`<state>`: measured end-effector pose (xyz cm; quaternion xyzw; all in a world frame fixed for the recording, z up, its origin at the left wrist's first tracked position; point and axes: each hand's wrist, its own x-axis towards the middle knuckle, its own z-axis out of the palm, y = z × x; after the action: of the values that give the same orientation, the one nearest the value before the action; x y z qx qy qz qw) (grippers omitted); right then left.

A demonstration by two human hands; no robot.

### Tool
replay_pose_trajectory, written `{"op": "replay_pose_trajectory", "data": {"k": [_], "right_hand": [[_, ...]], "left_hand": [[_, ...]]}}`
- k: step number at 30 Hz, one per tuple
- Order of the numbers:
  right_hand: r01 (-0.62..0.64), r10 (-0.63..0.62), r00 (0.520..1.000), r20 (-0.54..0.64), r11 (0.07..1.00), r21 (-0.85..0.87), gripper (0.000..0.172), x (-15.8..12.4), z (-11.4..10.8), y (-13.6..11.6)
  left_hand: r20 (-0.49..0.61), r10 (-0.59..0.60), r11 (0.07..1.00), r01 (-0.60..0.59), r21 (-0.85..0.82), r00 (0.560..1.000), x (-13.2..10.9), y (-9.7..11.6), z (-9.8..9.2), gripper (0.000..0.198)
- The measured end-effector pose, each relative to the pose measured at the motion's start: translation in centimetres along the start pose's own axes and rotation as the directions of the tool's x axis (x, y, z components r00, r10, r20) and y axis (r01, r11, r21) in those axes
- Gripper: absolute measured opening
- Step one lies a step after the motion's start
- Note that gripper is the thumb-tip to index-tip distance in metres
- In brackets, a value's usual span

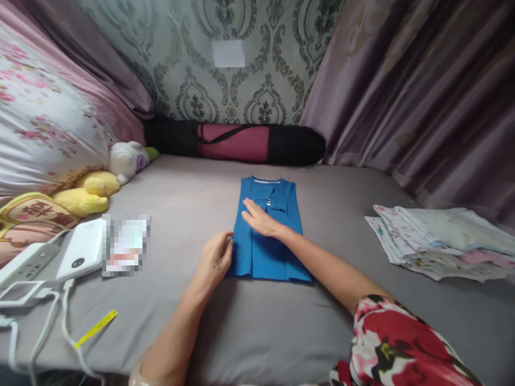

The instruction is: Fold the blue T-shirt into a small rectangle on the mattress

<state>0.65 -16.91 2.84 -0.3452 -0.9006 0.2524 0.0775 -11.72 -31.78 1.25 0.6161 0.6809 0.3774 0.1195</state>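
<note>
A blue polo shirt (277, 252) lies folded into a narrow strip on the grey bed sheet (257, 321), collar toward the wall. My right hand (259, 217) rests flat on its upper middle, fingers stretched out. My left hand (215, 257) is at the shirt's left edge, fingers curled round the fold of blue cloth.
A stack of folded pale printed clothes (438, 241) lies at the right. A black and maroon rolled bag (237, 142) lies against the wall. At the left are soft toys (96, 190), a white power bank (80, 249), a power strip with cables (24, 262) and a yellow strip (96, 327).
</note>
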Motion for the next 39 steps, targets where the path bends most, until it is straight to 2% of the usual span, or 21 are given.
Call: {"op": "replay_pose_trajectory", "data": {"k": [5,8,11,14,17,19,23,27,32,39], "right_hand": [[-0.084,0.081,0.995,-0.054,0.995,-0.050,0.065,-5.7,-2.6,2.6],[-0.150,0.140,0.987,-0.075,0.979,-0.136,0.064,-9.5,-2.0,4.3],[-0.200,0.184,0.978,-0.097,0.961,-0.192,0.067,-11.8,-0.3,5.6],[-0.209,0.182,0.975,-0.129,0.949,-0.236,0.070,-12.4,1.3,6.4],[-0.213,0.181,0.974,-0.140,0.941,-0.265,0.071,-12.4,1.7,6.3],[-0.220,0.188,0.972,-0.143,0.941,-0.257,0.070,-12.6,1.3,5.6],[-0.158,0.122,0.979,-0.164,0.960,-0.230,0.069,-14.5,1.1,3.5],[-0.054,0.024,0.990,-0.136,0.973,-0.223,0.068,-16.5,2.3,1.8],[-0.045,0.020,0.994,-0.109,0.972,-0.233,0.067,-17.0,3.1,1.3],[-0.057,0.048,0.997,-0.053,0.982,-0.178,0.066,-17.0,1.6,0.6]], "left_hand": [[-0.017,-0.042,0.999,0.043,0.019,0.999,0.0,0.2,-0.5,0.027],[-0.001,-0.019,0.999,0.019,0.050,1.000,0.3,-0.1,-0.2,0.029],[0.031,0.102,0.988,-0.105,0.113,0.994,0.4,-0.2,0.6,0.031],[0.155,0.182,0.953,-0.212,0.215,0.971,0.0,0.0,1.9,0.041],[0.321,0.139,0.910,-0.249,0.331,0.937,-0.3,0.1,2.9,0.051],[0.375,0.126,0.883,-0.276,0.380,0.918,-0.3,0.2,2.9,0.052],[0.380,0.201,0.851,-0.353,0.389,0.903,-0.2,0.8,1.9,0.054],[0.403,0.262,0.846,-0.410,0.341,0.877,-0.9,1.2,1.8,0.064],[0.460,0.281,0.843,-0.446,0.301,0.842,-1.6,0.7,2.7,0.073],[0.486,0.309,0.827,-0.483,0.286,0.818,-1.4,0.4,2.4,0.083]]}}
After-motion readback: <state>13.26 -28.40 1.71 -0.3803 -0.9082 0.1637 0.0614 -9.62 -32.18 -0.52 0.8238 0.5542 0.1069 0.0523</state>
